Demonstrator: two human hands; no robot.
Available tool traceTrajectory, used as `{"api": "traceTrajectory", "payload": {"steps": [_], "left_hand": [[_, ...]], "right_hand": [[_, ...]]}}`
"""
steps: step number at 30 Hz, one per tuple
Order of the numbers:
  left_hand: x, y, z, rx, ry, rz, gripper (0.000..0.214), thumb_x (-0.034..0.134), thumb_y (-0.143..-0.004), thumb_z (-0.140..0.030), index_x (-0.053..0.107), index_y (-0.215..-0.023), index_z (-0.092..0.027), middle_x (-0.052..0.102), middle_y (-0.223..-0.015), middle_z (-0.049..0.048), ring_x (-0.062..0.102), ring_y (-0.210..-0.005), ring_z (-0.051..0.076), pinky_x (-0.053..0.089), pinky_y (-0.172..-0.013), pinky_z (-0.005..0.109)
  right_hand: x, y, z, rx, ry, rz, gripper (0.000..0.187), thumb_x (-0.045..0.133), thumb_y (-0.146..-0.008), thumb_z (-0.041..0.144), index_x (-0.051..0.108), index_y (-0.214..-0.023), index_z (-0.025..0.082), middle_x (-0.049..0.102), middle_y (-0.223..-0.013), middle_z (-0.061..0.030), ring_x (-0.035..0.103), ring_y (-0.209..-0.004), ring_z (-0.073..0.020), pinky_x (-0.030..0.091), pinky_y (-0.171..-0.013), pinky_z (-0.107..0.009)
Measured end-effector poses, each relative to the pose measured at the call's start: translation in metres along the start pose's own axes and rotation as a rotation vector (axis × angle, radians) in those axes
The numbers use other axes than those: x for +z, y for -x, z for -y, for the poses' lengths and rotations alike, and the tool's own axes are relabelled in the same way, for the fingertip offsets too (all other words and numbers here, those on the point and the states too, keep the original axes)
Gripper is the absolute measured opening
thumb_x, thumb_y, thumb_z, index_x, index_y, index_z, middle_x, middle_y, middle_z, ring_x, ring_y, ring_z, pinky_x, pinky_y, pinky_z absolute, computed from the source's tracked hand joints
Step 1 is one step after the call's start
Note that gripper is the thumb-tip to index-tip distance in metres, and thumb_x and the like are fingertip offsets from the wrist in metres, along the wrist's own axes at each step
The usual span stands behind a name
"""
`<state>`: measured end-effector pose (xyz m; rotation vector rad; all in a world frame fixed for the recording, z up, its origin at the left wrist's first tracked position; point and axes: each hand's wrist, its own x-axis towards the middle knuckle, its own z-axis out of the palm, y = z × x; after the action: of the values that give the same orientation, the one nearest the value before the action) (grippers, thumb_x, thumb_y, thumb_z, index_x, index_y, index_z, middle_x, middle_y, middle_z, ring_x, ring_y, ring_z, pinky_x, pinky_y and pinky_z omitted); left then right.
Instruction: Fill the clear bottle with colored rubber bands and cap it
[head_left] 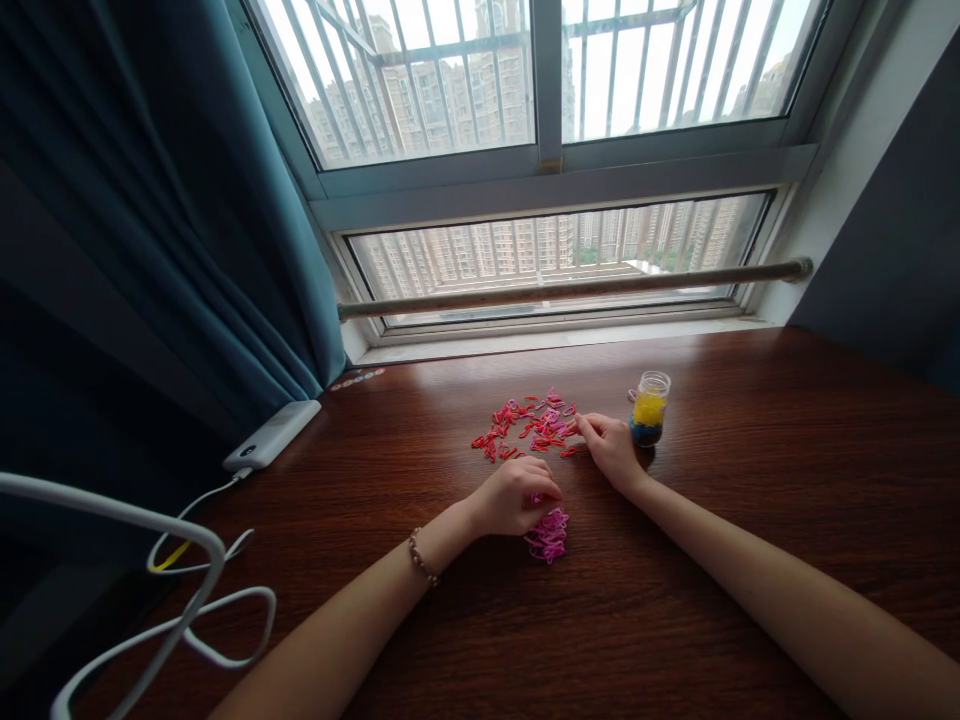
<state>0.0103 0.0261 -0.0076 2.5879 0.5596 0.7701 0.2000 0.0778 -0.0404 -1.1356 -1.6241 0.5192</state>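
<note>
Red and pink small rubber bands (517, 425) lie scattered in a loose ring on the dark wooden table. At the right edge of this mix, my right hand (611, 450) has its thumb and forefinger pinched together; whatever is between the tips is too small to make out. Closer to me is a separate heap of pink rubber bands (550, 537). Just over that heap hovers my left hand (517, 497), its fingers curled, with a bit of pink rubber band (535, 497) showing among them. A bracelet (424, 558) circles the left wrist.
Beside my right hand stands an open clear jar (650, 410) with yellow and dark blue contents. A white power bank (272, 437) and looping white cables (217, 600) occupy the left. Behind the table are a blue curtain (225, 200), a window and a horizontal rail (570, 292).
</note>
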Motion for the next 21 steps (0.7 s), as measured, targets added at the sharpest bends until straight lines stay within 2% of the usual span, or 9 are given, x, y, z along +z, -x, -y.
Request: {"api": "traceTrajectory", "payload": {"steps": [2, 4, 6, 8, 11, 16, 18, 21], "left_hand": [[-0.001, 0.0, 0.003, -0.014, -0.022, -0.028, 0.014, 0.051, -0.081, -0.021, 0.063, -0.077, -0.014, 0.062, -0.07, 0.007, 0.056, -0.069, 0.015, 0.045, -0.069, 0.029], [-0.005, 0.002, 0.01, -0.059, -0.087, -0.118, 0.016, 0.05, -0.083, -0.022, 0.063, -0.079, -0.015, 0.062, -0.072, 0.0069, 0.055, -0.072, 0.016, 0.045, -0.072, 0.031], [-0.011, 0.004, 0.02, -0.127, -0.186, -0.229, 0.016, 0.048, -0.084, -0.023, 0.062, -0.084, -0.016, 0.063, -0.078, 0.007, 0.054, -0.08, 0.018, 0.043, -0.078, 0.034], [-0.017, 0.008, 0.031, -0.188, -0.289, -0.273, 0.017, 0.048, -0.084, -0.025, 0.062, -0.091, -0.017, 0.063, -0.087, 0.0071, 0.052, -0.09, 0.02, 0.04, -0.086, 0.038], [-0.023, 0.013, 0.043, -0.242, -0.394, -0.212, 0.021, 0.049, -0.084, -0.028, 0.06, -0.101, -0.02, 0.061, -0.099, 0.0063, 0.046, -0.105, 0.022, 0.032, -0.094, 0.041], [-0.022, 0.014, 0.045, -0.246, -0.453, -0.041, 0.028, 0.044, -0.087, -0.031, 0.055, -0.113, -0.027, 0.059, -0.107, 0.0036, 0.038, -0.114, 0.023, 0.023, -0.099, 0.043], [-0.021, 0.013, 0.044, -0.236, -0.465, -0.003, 0.029, 0.044, -0.087, -0.031, 0.055, -0.114, -0.028, 0.058, -0.109, 0.0032, 0.037, -0.115, 0.023, 0.021, -0.099, 0.043], [-0.02, 0.012, 0.045, -0.233, -0.473, 0.001, 0.028, 0.043, -0.088, -0.03, 0.056, -0.112, -0.027, 0.057, -0.11, 0.0035, 0.038, -0.115, 0.022, 0.021, -0.099, 0.043]], "right_hand": [[-0.001, 0.0, 0.0, -0.001, -0.004, 0.0, 0.033, 0.045, -0.087, 0.033, 0.068, -0.069, 0.017, 0.067, -0.071, -0.0043, 0.061, -0.067, -0.0197, 0.044, -0.069, -0.027], [-0.001, 0.001, 0.003, -0.006, -0.021, 0.006, 0.033, 0.046, -0.087, 0.034, 0.067, -0.068, 0.017, 0.066, -0.069, -0.0042, 0.06, -0.067, -0.0195, 0.044, -0.068, -0.027], [-0.001, 0.003, 0.008, -0.017, -0.059, 0.025, 0.033, 0.047, -0.087, 0.034, 0.067, -0.067, 0.017, 0.066, -0.068, -0.0041, 0.06, -0.066, -0.0191, 0.045, -0.068, -0.027], [0.0, 0.007, 0.018, -0.039, -0.109, 0.058, 0.033, 0.046, -0.087, 0.033, 0.066, -0.066, 0.017, 0.066, -0.069, -0.0039, 0.06, -0.066, -0.0183, 0.045, -0.067, -0.027], [0.004, 0.018, 0.036, -0.11, -0.194, 0.152, 0.035, 0.046, -0.088, 0.032, 0.065, -0.063, 0.017, 0.066, -0.068, -0.0036, 0.06, -0.065, -0.0167, 0.045, -0.068, -0.026], [0.008, 0.033, 0.052, -0.224, -0.23, 0.463, 0.039, 0.046, -0.089, 0.033, 0.065, -0.06, 0.016, 0.064, -0.058, -0.0021, 0.057, -0.053, -0.0123, 0.044, -0.057, -0.021], [0.007, 0.031, 0.049, -0.22, -0.191, 0.454, 0.039, 0.043, -0.09, 0.033, 0.067, -0.064, 0.016, 0.064, -0.06, -0.0022, 0.057, -0.053, -0.0125, 0.044, -0.057, -0.021], [0.003, 0.019, 0.034, -0.201, -0.078, 0.257, 0.036, 0.04, -0.091, 0.033, 0.068, -0.075, 0.017, 0.067, -0.075, -0.0048, 0.061, -0.071, -0.0175, 0.045, -0.072, -0.026]]}}
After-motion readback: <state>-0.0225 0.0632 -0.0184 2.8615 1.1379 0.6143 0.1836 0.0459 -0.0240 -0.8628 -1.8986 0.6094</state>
